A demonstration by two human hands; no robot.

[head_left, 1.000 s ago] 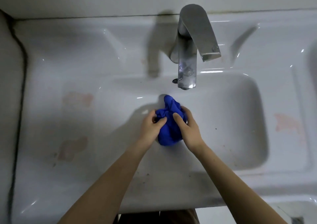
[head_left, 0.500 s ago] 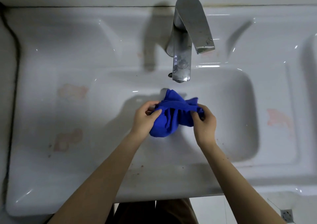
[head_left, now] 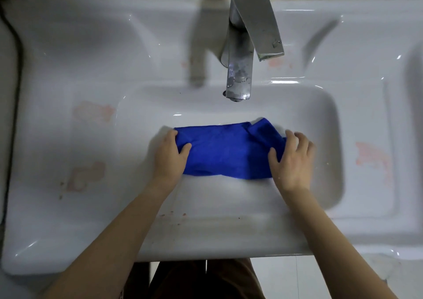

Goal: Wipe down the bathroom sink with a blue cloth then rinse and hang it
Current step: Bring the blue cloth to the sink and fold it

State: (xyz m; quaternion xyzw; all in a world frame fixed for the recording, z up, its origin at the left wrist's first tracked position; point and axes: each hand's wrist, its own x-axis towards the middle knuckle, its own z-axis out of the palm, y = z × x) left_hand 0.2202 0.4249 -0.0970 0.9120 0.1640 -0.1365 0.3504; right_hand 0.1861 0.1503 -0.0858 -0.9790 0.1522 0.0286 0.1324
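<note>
Blue fabric cloth (head_left: 224, 152) spread over our white ceramic sink (head_left: 320, 120).
Our left hand (head_left: 170, 159) and right hand (head_left: 294, 161) pinch its 2 ends.

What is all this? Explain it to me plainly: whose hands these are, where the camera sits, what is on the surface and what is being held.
There is no machine here. These are a person's two bare hands, filmed by one wide-angle camera worn on the head and looking down, so the arms enter from the bottom of the picture. Below them is a white bathroom sink with a chrome faucet at the back; no water can be seen running. Pinkish stains mark the ledge around the basin. The left hand grips the left end of a blue cloth and the right hand pinches its right end, so the cloth is spread out between them over the basin.
</note>
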